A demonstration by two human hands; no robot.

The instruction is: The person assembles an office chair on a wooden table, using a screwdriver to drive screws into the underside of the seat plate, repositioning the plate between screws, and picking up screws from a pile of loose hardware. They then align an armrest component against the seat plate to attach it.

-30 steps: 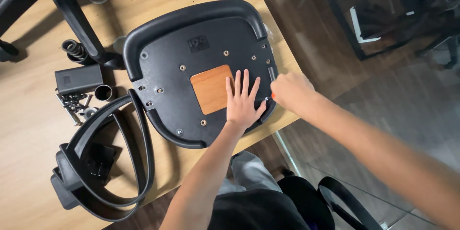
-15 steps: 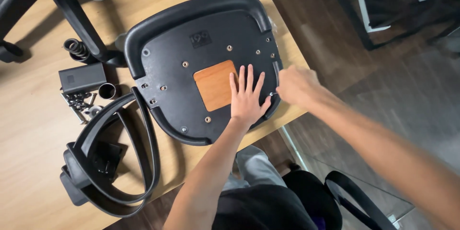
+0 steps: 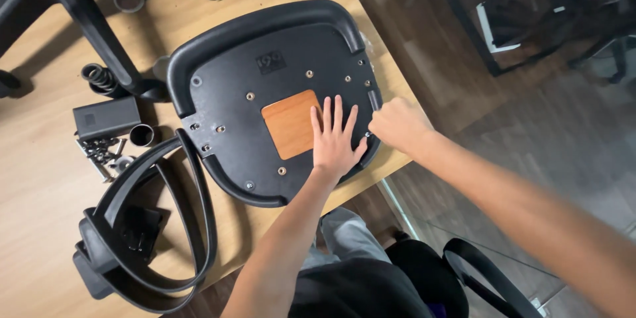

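A black office chair seat (image 3: 265,79) lies upside down on a wooden table (image 3: 40,185), with a brown wooden square (image 3: 290,124) showing through its middle and several screw holes around it. My left hand (image 3: 334,139) lies flat on the seat's underside with fingers spread, just right of the wooden square. My right hand (image 3: 394,124) is closed at the seat's right rim, fingertips pinched on a small screw; the screw itself is barely visible.
Two black curved armrests (image 3: 142,225) lie at the front left. A small black box (image 3: 106,118), a metal sleeve (image 3: 141,135), loose screws (image 3: 99,152) and a spring (image 3: 99,79) sit left of the seat. The chair's star base (image 3: 86,13) lies behind. The table edge runs right of the seat.
The view has shifted slightly. Both hands stay at the same spots on the seat; my right hand keeps working at the right rim.
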